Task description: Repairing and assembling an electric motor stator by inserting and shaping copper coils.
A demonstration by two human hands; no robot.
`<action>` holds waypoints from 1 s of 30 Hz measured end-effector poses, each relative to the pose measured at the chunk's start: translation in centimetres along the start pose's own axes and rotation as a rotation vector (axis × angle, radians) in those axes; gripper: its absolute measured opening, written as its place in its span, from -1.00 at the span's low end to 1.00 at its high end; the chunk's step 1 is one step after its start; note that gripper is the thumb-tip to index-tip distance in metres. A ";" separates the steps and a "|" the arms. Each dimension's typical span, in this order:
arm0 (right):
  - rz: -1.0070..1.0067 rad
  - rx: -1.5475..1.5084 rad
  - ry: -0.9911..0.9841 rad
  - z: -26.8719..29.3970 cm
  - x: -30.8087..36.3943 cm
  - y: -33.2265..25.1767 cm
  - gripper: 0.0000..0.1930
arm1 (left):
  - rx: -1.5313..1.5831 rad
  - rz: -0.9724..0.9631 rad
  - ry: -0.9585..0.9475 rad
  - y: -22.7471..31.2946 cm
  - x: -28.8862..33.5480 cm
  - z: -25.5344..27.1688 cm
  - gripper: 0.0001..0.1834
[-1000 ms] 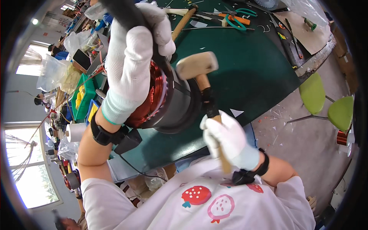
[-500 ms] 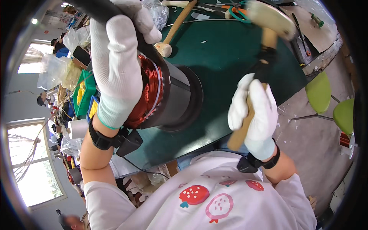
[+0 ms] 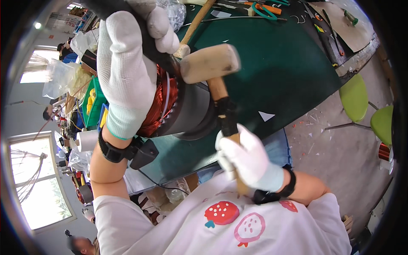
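A dark motor stator (image 3: 187, 110) with red-brown copper windings (image 3: 159, 102) lies on the green tabletop. My left hand (image 3: 127, 72), in a white glove, is closed around a thick black bar (image 3: 155, 44) at the upper left, whose lower end reaches the windings. In my gloved right hand (image 3: 248, 159) is a mallet (image 3: 210, 63) with a pale head and a wooden handle wrapped in black tape. Its head overlaps the lower end of the bar; whether they touch, I cannot tell. The windings under my left hand are partly hidden.
Another wooden-handled mallet (image 3: 197, 21) lies behind the stator. Teal-handled scissors (image 3: 265, 12) and other hand tools are along the far edge. A green bin (image 3: 94, 104) and a white roll (image 3: 86, 141) stand to the left. Green chairs (image 3: 353, 97) are on the right, past the table edge.
My right hand has swung the mallet left and down, from above the open tabletop to the black bar. My left hand keeps its hold and has shifted only slightly.
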State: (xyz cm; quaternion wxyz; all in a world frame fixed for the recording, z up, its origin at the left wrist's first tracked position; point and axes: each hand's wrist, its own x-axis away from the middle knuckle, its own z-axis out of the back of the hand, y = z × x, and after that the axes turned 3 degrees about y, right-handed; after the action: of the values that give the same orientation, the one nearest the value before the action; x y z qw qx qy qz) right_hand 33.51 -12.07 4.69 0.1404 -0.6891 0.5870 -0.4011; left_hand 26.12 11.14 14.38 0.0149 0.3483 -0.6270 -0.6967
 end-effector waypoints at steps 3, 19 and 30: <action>0.421 -0.112 0.077 2.9 0.0 0.5 -0.77 | -0.008 -0.009 -0.041 0.2 0.4 -1.1 -0.43; 0.664 -0.482 0.284 2.4 -0.1 -1.5 -0.67 | -0.074 0.001 -0.079 1.2 0.9 -0.4 -0.41; 0.390 -0.257 0.128 1.0 0.7 2.8 -0.84 | -0.071 -0.105 -0.068 0.6 1.6 -0.6 -0.34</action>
State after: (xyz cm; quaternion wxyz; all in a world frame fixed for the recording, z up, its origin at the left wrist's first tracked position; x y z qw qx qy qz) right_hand 32.27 -13.70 2.46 0.0891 -0.5483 0.7627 -0.3313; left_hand 24.98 9.80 14.17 -0.0309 0.3562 -0.5828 -0.7297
